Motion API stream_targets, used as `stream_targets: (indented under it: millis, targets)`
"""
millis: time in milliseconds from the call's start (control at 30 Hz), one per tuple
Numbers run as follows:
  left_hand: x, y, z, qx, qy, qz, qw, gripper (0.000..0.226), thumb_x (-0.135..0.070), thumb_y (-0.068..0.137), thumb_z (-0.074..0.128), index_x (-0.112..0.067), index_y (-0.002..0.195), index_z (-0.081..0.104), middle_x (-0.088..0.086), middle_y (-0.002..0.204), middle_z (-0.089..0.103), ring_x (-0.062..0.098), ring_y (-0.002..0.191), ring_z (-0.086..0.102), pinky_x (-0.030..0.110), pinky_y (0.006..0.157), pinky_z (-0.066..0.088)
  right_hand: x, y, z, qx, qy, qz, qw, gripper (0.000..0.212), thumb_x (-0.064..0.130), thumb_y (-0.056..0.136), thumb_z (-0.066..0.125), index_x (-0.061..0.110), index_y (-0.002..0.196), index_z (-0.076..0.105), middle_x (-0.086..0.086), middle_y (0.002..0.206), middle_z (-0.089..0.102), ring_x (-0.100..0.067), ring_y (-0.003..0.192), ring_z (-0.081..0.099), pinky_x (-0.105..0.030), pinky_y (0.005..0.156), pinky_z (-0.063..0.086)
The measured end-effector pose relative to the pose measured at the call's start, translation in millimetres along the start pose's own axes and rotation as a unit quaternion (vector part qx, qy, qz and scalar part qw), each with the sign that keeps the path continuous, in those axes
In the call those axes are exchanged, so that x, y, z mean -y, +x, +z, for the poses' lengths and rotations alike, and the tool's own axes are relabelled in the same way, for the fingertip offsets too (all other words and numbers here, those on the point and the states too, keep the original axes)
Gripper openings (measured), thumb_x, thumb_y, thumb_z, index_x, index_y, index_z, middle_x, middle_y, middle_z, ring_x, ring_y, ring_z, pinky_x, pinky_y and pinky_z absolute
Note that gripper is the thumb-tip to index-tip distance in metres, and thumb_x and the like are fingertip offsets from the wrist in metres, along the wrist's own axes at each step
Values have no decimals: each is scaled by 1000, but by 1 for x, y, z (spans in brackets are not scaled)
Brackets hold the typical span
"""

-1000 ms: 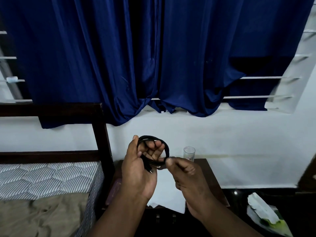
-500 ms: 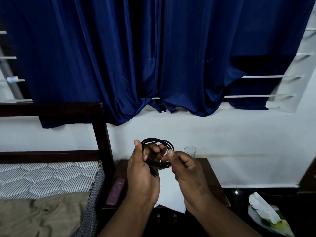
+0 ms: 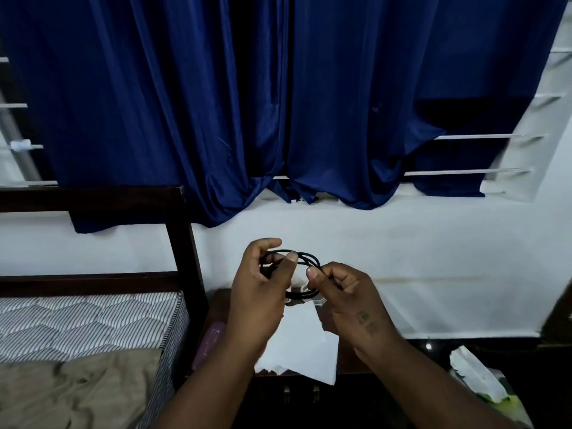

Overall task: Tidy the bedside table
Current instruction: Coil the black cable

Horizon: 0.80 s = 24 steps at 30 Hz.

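Both hands hold a coiled black cable [image 3: 305, 258] in the air above the dark wooden bedside table [image 3: 218, 308]. My left hand [image 3: 258, 292] grips the coil's left side, thumb and fingers wrapped round the loops. My right hand [image 3: 343, 292] pinches the coil's right side between thumb and fingers. On the table lie a white sheet of paper [image 3: 305, 345] that hangs over the front edge and a purplish oblong object [image 3: 210, 342] at the left. A clear glass [image 3: 315, 300] stands behind the hands, mostly hidden.
The bed with its dark wooden headboard [image 3: 182, 239] and striped mattress [image 3: 80, 323] stands left of the table. Blue curtains [image 3: 247, 103] hang over the window behind. On the dark floor at the right lies a bag with white paper [image 3: 476, 376].
Both hands have shifted slightly right and farther from the camera with the cable. The coil now hides most of the glass. The purplish object came into view.
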State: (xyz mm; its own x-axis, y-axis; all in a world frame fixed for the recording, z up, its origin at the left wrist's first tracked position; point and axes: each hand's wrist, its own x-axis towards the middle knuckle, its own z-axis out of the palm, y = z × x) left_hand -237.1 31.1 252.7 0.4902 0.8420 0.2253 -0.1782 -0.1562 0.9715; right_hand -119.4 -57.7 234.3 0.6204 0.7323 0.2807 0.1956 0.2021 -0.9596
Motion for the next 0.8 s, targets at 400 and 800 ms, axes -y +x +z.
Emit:
stream_targets:
  millis: [400,800]
  targets:
    - [-37,52,-26,384,201,-53,900,15,-21,105,57,-7,101,63,7,71,61,20,63,63,39,75,51,15,24,-28,121,-110,-43,986,25,32,93,73,13,76,72,-36,79,63,-21,63,56,-27,64,45]
    - [-6,32,0,192,-15,-92,977,32,-31,104,54,-13,80,64,-5,58,32,9,49,29,26,71,49,16,28,-36,76,-145,-44,986,26,27,102,59,12,97,80,21,68,71,4,63,63,-10,66,41]
